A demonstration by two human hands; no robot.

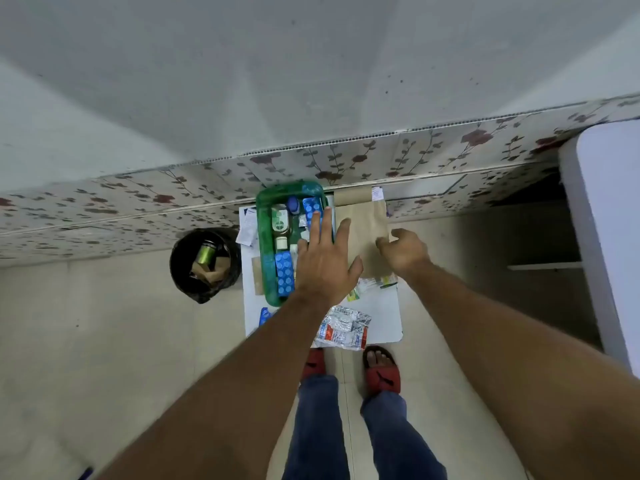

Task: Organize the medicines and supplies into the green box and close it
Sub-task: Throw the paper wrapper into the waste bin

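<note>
Currently, the green box sits open on the far left part of the small white table, against the flowered wall tiles. Its contents, as visible: a green-labelled bottle lying lengthwise, a blue-capped container at the far end, one blue blister strip along the near left side, and a second blue blister strip at the far right.

Left hand: palm down, fingers spread wide and extended flat. The hand is positioned over the right half of the box; its fingertips overlap the second blue strip. Nothing is gripped. Whether the fingertips press on the strip or hover above it cannot be determined from this view.

Right hand: positioned over the brown paper bag, which lies flat on the table just to the right of the box. Fingers are curled loosely inward with the thumb apart from them. Contact with the bag cannot be confirmed, and no object is visibly enclosed.

Items outside the box: a pile of silver foil medicine strips with red and blue print at the near table edge; small sachets near the right wrist; papers left of the box.

A black bin stands on the floor left of the table.
</note>
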